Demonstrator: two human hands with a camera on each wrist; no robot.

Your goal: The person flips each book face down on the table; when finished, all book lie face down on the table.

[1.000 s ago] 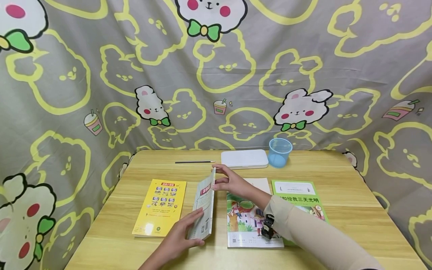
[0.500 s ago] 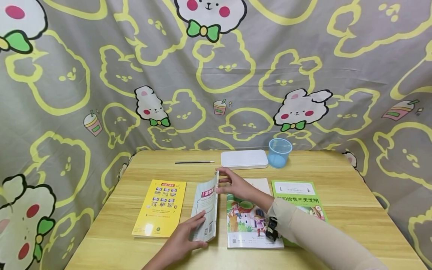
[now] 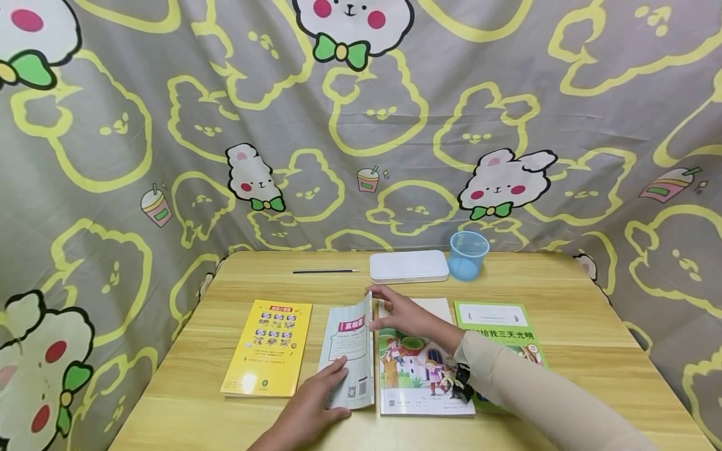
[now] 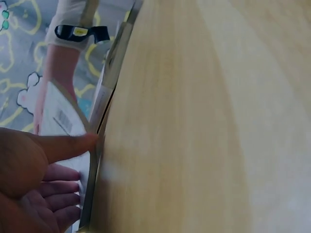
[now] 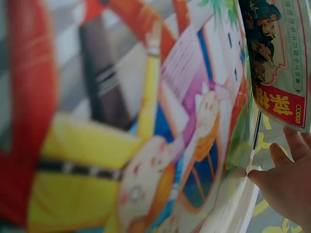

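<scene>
A thin pale grey-green book (image 3: 351, 357) with a red title label lies aslant mid-table, its right edge raised. My left hand (image 3: 316, 394) holds it low down, fingers on the cover; the left wrist view shows the thumb (image 4: 73, 145) at its bottom edge. At the raised edge, near the top, my right hand (image 3: 397, 313) grips it with fingers and thumb. The book's other side, with printed figures, hangs above that hand in the right wrist view. Just right lies a picture book (image 3: 417, 376), partly under my right arm; its cover picture (image 5: 146, 145) fills much of the right wrist view, blurred.
A yellow book (image 3: 267, 351) lies to the left. On the far right is a green book (image 3: 499, 316), partly covered by my sleeve. Along the back edge are a dark pencil (image 3: 325, 271), a white case (image 3: 408, 266) and a blue see-through cup (image 3: 468, 255). A patterned curtain hangs behind.
The grey-green book has moved to the right, towards the picture book, and tipped lower, so more of its cover faces up. Both hands have moved along with it.
</scene>
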